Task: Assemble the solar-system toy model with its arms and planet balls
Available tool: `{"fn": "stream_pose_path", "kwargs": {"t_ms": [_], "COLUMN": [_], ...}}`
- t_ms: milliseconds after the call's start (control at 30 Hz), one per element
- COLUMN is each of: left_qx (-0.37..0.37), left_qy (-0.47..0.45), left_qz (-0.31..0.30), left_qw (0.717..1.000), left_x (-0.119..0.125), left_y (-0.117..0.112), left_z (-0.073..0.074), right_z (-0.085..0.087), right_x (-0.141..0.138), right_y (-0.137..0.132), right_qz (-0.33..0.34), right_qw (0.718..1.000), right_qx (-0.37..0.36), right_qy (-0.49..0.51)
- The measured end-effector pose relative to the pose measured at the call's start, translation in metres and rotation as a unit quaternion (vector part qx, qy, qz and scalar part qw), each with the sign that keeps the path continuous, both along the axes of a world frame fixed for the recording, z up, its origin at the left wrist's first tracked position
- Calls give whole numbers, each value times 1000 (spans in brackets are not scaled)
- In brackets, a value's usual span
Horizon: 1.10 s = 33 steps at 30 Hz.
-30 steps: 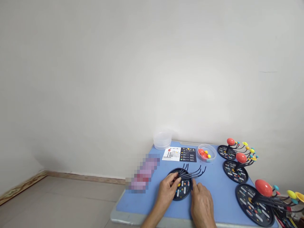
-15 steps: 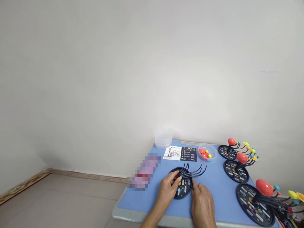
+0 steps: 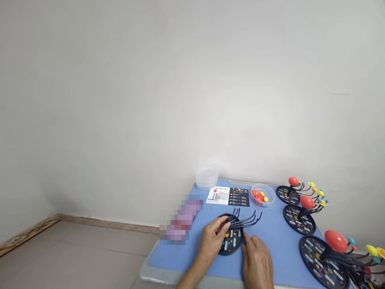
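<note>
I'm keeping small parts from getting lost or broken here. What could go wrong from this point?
The left hand pinches the thin black rods at one end; uneven pressure might bend them or tip the disc.
The open dish holds small red and yellow pieces that could spill if bumped.
The nearest model sits by the table's right edge, so a knock may topple it.

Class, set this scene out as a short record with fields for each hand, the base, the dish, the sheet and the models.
Left hand: pinching thin black curved rods near their joined end
Right hand: beside the base's right edge; contact unclear
Base: round black printed base on blue tabletop
Dish: clear round dish holding red and yellow pieces
Sheet: black-and-white printed sheet, left of dish
Models: three red-balled, black-based models, at right
</note>
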<state>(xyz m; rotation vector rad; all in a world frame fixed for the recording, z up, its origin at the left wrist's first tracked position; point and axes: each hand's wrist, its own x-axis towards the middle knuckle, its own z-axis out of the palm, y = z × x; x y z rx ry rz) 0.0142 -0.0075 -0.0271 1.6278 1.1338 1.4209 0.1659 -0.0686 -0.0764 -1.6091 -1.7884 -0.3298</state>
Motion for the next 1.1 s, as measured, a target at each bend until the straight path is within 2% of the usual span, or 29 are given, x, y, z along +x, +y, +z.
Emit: {"fn": "stream_pose_path", "kwargs": {"t_ms": [400, 767, 1100], "left_qx": [33, -51, 32], "left_qy": [-1, -37, 11], "left_qz": [0, -8, 21], "left_qw": [999, 998, 999], "left_x": [-2, -2, -3], "left_y": [1, -2, -1], "left_z": [-4, 3, 11], "right_z": [5, 9, 10], "right_x": [0, 1, 2], "right_y": [-1, -3, -4], "right_qz": [8, 24, 31], "right_qw": [999, 998, 998], "right_qx": [36, 42, 48], "right_qy": [-3, 29, 35]}}
